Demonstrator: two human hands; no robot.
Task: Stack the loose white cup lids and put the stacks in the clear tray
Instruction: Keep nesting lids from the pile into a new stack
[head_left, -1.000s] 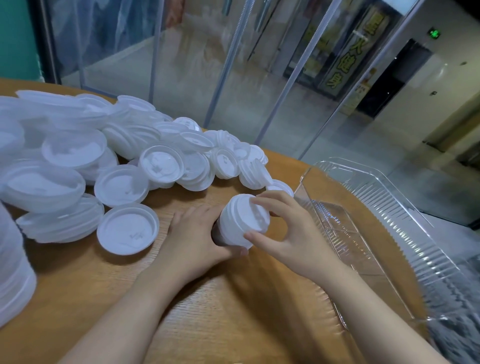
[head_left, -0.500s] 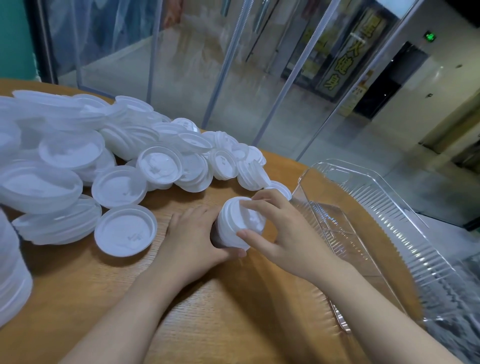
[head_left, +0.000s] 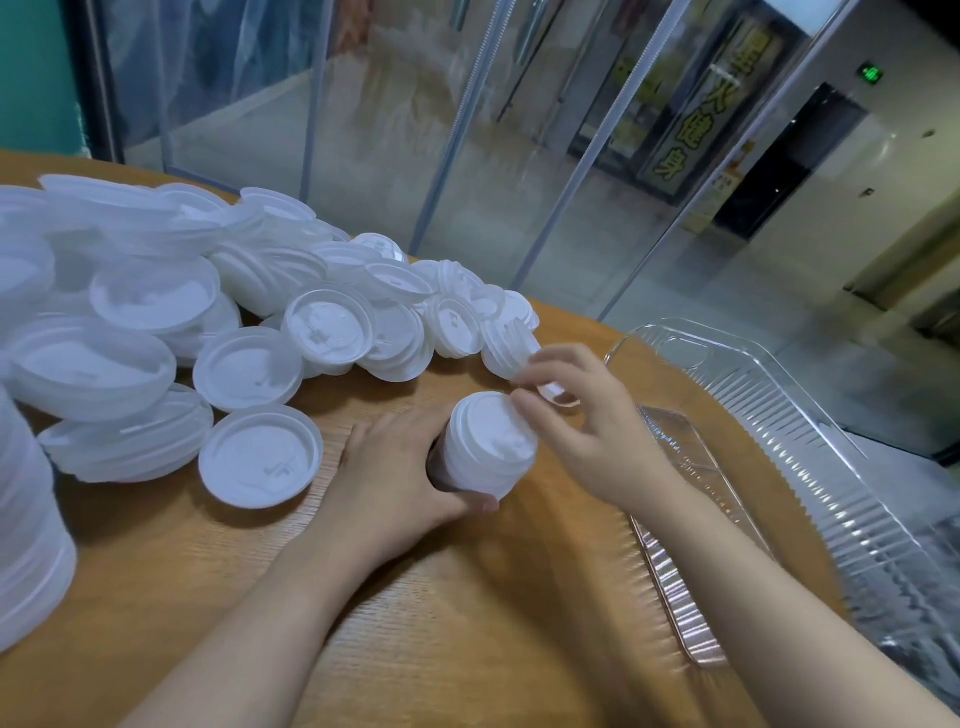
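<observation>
My left hand (head_left: 395, 467) grips a short stack of small white lids (head_left: 491, 452), tilted on the wooden table. My right hand (head_left: 582, 431) has left that stack and reaches just past it. Its curled thumb and fingers close round one small loose lid (head_left: 560, 393) lying on the table at the near edge of the pile of loose white lids (head_left: 322, 327). The clear tray (head_left: 810, 467) lies open to the right, with no lids visible in it.
A large single lid (head_left: 260, 462) lies left of my left hand. A tall stack of large lids (head_left: 26, 545) stands at the left edge. Glass partitions rise behind the round table (head_left: 467, 623); the tray sits at its right rim.
My right hand lifted off the top of the held stack and moved back and right to the small loose lid. My left hand kept its grip on the stack.
</observation>
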